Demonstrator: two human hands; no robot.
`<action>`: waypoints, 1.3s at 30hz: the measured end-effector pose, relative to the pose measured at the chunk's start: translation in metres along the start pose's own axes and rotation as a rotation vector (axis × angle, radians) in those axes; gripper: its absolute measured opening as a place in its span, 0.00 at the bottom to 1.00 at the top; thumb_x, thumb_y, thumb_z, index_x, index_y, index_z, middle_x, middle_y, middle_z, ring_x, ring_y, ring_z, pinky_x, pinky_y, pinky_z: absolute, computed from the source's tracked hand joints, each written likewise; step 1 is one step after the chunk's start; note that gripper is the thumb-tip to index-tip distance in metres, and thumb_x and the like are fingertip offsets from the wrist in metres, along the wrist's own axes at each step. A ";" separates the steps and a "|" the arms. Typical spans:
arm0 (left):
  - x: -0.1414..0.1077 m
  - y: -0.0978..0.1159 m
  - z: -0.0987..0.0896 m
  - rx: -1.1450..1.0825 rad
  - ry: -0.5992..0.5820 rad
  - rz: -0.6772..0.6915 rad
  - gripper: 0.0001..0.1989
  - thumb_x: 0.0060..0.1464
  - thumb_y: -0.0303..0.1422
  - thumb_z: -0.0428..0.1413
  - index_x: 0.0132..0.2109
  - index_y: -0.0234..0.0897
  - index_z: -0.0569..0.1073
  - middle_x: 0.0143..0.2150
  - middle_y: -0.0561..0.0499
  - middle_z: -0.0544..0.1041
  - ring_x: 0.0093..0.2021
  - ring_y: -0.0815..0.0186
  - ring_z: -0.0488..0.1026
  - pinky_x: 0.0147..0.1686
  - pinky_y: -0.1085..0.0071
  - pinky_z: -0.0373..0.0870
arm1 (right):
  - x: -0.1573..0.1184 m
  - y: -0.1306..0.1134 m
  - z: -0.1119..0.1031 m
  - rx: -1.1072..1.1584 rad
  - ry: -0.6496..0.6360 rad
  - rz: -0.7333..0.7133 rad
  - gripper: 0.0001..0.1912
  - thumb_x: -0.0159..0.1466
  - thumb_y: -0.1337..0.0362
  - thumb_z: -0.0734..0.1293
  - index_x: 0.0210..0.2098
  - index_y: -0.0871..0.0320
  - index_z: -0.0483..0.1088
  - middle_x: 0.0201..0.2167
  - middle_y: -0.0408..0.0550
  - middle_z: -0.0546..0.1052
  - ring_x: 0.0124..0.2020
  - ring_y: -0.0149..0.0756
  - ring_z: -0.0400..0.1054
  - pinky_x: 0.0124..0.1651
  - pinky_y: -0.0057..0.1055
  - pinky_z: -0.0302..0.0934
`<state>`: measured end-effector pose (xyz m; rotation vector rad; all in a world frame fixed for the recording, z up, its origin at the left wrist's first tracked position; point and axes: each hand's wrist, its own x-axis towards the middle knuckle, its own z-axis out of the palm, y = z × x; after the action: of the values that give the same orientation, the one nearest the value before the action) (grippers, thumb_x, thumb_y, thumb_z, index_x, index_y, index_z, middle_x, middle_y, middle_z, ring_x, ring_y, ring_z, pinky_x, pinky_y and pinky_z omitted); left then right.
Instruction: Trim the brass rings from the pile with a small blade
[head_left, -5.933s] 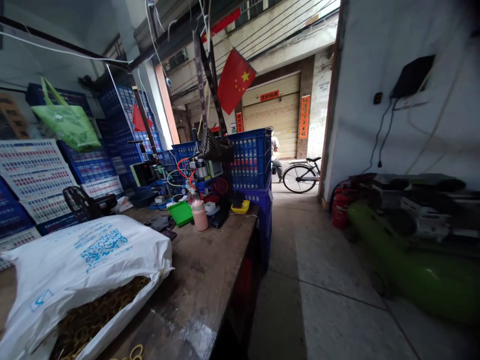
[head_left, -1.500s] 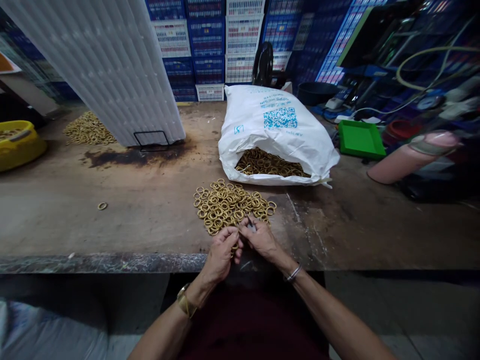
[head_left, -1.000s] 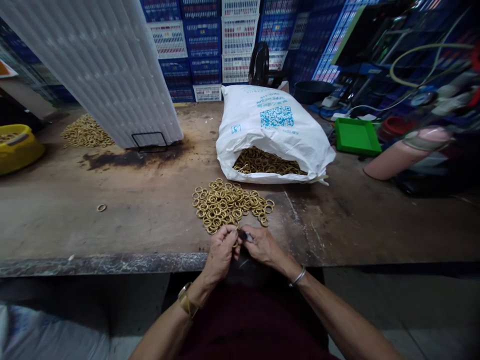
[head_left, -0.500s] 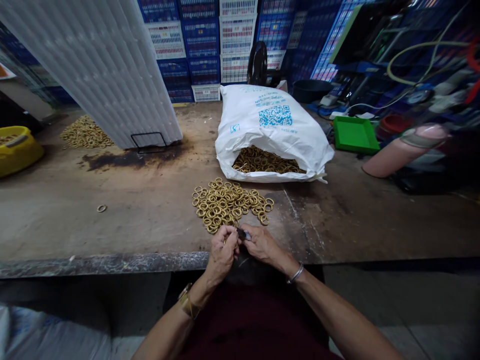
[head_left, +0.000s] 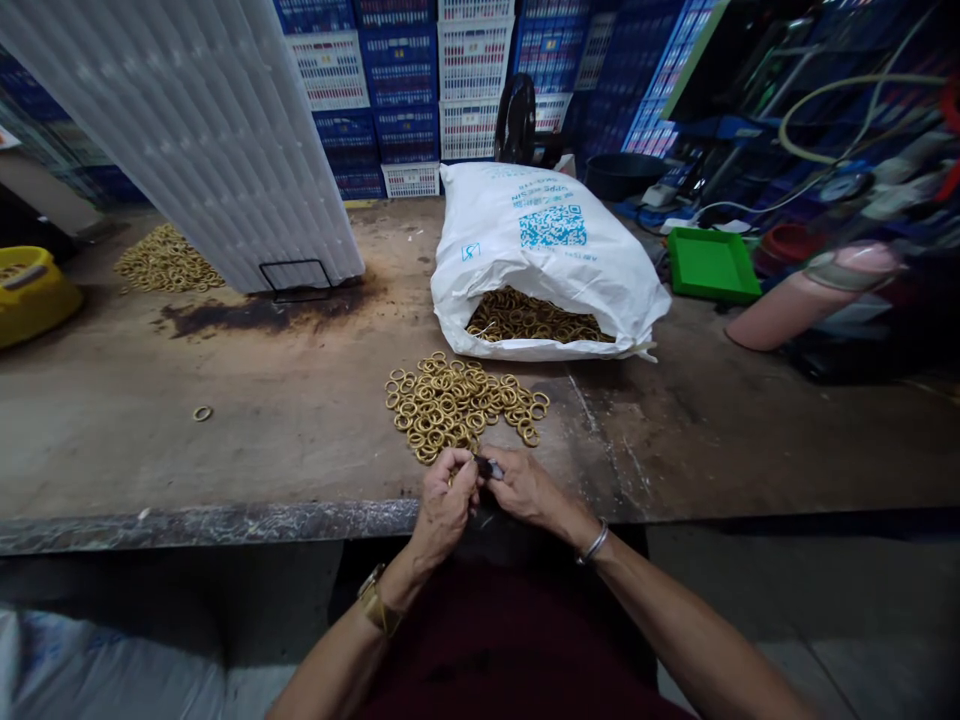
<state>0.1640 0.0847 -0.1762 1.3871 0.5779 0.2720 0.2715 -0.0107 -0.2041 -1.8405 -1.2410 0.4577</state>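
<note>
My left hand (head_left: 445, 505) is closed, thumb and fingers pinched on a brass-coloured ring (head_left: 451, 481) that shows only in part. My right hand (head_left: 531, 490) is wrapped round a small dark tool with a greyish part (head_left: 490, 467); its exact kind is too small to make out. The tool's tip meets the fingertips of my left hand. Just beyond both hands, a loose pile of brass-coloured rings (head_left: 450, 405) lies on the workbench (head_left: 300, 430). Behind the pile, a white woven sack (head_left: 525, 225) lies on its side, its mouth facing me and full of rings.
One single ring (head_left: 202, 413) lies to the left. A tall ribbed white panel stack (head_left: 225, 150) stands at the back left, near another ring heap (head_left: 169, 260) and a yellow container (head_left: 37, 300). To the right are a green tray (head_left: 712, 265) and a pink bottle (head_left: 810, 300).
Both hands stay together at the bench edge with almost no visible motion. The whole view has shifted very slightly.
</note>
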 end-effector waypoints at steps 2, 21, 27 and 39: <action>0.001 -0.003 -0.001 0.015 0.011 -0.001 0.15 0.52 0.44 0.51 0.33 0.34 0.63 0.24 0.55 0.65 0.19 0.75 0.59 0.18 0.79 0.59 | -0.001 -0.002 0.000 -0.020 -0.018 0.005 0.05 0.55 0.73 0.58 0.23 0.60 0.58 0.18 0.40 0.63 0.19 0.27 0.54 0.24 0.23 0.44; -0.014 0.007 -0.007 -0.540 -0.170 -0.260 0.17 0.49 0.43 0.57 0.31 0.33 0.62 0.27 0.52 0.67 0.20 0.75 0.60 0.17 0.78 0.58 | 0.031 0.011 0.001 -0.474 0.149 0.263 0.06 0.62 0.67 0.59 0.38 0.60 0.64 0.26 0.45 0.70 0.26 0.33 0.64 0.28 0.26 0.46; -0.004 0.000 -0.013 -0.660 -0.092 -0.400 0.17 0.45 0.40 0.60 0.31 0.33 0.61 0.30 0.49 0.71 0.22 0.73 0.65 0.17 0.78 0.58 | 0.050 0.002 0.006 -0.609 0.106 0.398 0.08 0.64 0.62 0.61 0.42 0.59 0.63 0.27 0.49 0.72 0.27 0.37 0.67 0.27 0.27 0.45; 0.005 0.001 -0.017 -0.781 -0.049 -0.422 0.15 0.41 0.34 0.62 0.31 0.32 0.64 0.30 0.51 0.69 0.26 0.73 0.67 0.19 0.80 0.61 | 0.029 0.015 0.001 -0.162 0.274 0.140 0.08 0.62 0.62 0.57 0.36 0.59 0.63 0.25 0.44 0.68 0.25 0.31 0.61 0.30 0.24 0.52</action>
<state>0.1598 0.1016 -0.1772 0.5012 0.6181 0.0981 0.2923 0.0133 -0.2123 -2.0577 -0.9913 0.1750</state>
